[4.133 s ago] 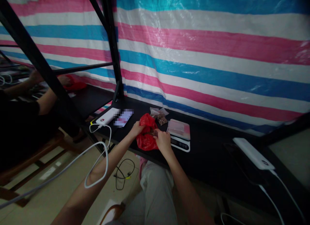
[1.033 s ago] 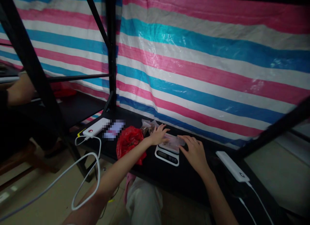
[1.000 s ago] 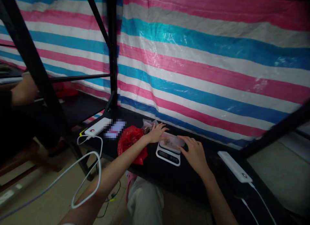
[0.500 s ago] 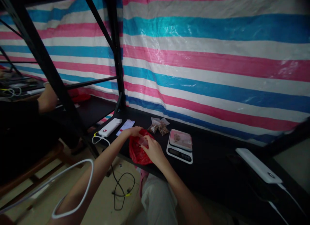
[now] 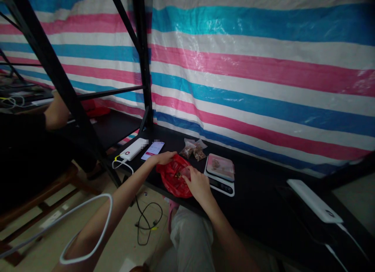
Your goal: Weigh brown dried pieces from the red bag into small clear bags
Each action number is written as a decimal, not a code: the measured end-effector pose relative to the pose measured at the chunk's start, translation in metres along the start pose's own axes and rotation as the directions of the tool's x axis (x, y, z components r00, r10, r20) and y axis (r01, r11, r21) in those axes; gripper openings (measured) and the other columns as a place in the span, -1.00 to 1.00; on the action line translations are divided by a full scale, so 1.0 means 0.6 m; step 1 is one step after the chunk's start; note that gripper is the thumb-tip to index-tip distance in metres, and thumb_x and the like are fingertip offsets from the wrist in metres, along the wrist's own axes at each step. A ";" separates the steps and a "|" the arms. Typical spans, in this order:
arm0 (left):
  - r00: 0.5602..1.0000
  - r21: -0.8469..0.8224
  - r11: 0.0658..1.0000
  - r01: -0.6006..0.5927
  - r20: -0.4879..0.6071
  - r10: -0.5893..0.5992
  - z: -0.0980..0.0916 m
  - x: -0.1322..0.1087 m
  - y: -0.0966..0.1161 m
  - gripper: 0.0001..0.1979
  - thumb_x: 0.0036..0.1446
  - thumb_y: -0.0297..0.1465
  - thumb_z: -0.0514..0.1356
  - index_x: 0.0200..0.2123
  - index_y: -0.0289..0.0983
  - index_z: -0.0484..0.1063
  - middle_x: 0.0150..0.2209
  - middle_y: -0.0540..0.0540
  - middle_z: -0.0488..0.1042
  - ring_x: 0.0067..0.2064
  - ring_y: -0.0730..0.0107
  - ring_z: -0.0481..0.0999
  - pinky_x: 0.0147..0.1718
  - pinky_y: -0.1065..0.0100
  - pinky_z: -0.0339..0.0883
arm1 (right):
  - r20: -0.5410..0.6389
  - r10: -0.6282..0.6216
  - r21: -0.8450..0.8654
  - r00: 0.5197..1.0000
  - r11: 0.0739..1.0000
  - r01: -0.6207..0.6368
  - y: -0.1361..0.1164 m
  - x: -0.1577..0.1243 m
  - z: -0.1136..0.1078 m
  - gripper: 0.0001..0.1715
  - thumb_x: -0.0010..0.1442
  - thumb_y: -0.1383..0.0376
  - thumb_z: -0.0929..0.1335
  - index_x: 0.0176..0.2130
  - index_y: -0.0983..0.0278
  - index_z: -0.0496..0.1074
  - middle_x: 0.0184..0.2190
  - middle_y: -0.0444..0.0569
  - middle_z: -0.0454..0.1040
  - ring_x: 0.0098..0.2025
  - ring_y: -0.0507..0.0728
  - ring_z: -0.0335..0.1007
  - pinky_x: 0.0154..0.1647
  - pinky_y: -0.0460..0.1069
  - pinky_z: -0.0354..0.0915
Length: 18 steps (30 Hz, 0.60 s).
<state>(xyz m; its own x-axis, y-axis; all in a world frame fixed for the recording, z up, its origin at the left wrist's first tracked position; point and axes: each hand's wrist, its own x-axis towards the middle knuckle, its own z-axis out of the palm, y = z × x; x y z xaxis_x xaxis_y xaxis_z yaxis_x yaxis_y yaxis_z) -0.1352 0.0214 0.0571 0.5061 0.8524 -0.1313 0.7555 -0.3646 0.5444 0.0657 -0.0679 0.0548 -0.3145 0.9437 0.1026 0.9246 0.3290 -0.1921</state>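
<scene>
A red plastic bag (image 5: 171, 182) lies gaping on the near edge of the black table. My left hand (image 5: 166, 158) is closed on the bag's far rim. In my right hand (image 5: 199, 182), closed between thumb and fingers, is a small clear plastic cup (image 5: 186, 172), tilted over the bag's mouth. Small brownish bits (image 5: 177, 174) show inside the bag, near the cup. Just right of that hand stands a white digital scale (image 5: 222, 185) with a clear packet (image 5: 217, 165) on its plate. Behind the bag, two clear packets (image 5: 187, 148) (image 5: 199, 151) of brown pieces lie side by side.
A white power bank (image 5: 134, 149) with a cable and a phone (image 5: 152, 150) lie at the left. Another white power bank (image 5: 314, 201) is at the right. Black frame posts (image 5: 143, 57) rise at the left, where a person's arm (image 5: 57, 111) shows. A white cable (image 5: 109, 213) loops over my left forearm.
My right hand has moved right with the clear cup, from the bag's middle toward its right side. The brownish bits now show in the bag. The view has tipped slightly down.
</scene>
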 end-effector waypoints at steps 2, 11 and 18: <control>1.000 -0.001 1.000 0.004 0.023 -0.004 0.003 -0.004 0.002 -0.68 0.05 -0.56 -0.04 -0.08 -0.33 0.25 -0.19 -0.17 0.47 -0.20 0.31 0.46 -0.28 0.44 0.24 | -0.007 0.013 -0.036 1.000 0.999 -0.013 0.009 -0.001 -0.004 -0.67 0.16 0.17 0.24 -0.07 0.21 0.22 -0.19 -0.01 0.44 -0.24 0.13 0.43 -0.34 -0.05 0.21; 0.997 0.013 0.997 0.077 -0.011 -0.076 0.018 -0.002 0.013 -0.68 0.06 -0.50 -0.07 -0.15 -0.36 0.36 -0.17 -0.18 0.47 -0.15 0.29 0.45 -0.17 0.39 0.22 | -0.031 0.075 -0.133 0.997 0.988 -0.079 0.033 -0.012 -0.020 -0.69 0.13 0.26 0.27 -0.09 0.19 0.19 -0.23 -0.03 0.42 -0.30 0.14 0.43 -0.41 -0.06 0.20; 0.985 0.054 0.991 0.121 -0.129 -0.113 0.031 0.002 0.022 -0.60 -0.09 -0.11 0.16 -0.36 -0.35 0.46 -0.40 -0.17 0.51 -0.31 0.20 0.48 -0.32 0.38 0.25 | -0.018 0.089 -0.220 0.996 0.971 -0.091 0.032 -0.011 -0.013 -0.76 0.09 0.39 0.26 -0.17 0.25 0.24 -0.28 -0.01 0.40 -0.33 0.15 0.44 -0.47 -0.07 0.20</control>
<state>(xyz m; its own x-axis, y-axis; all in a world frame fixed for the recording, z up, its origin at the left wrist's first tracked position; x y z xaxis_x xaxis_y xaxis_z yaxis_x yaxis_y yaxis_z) -0.1167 0.0104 0.0486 0.3598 0.9292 -0.0840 0.8325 -0.2791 0.4786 0.0872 -0.0681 0.0581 -0.2271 0.9685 0.1027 0.9739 0.2263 0.0191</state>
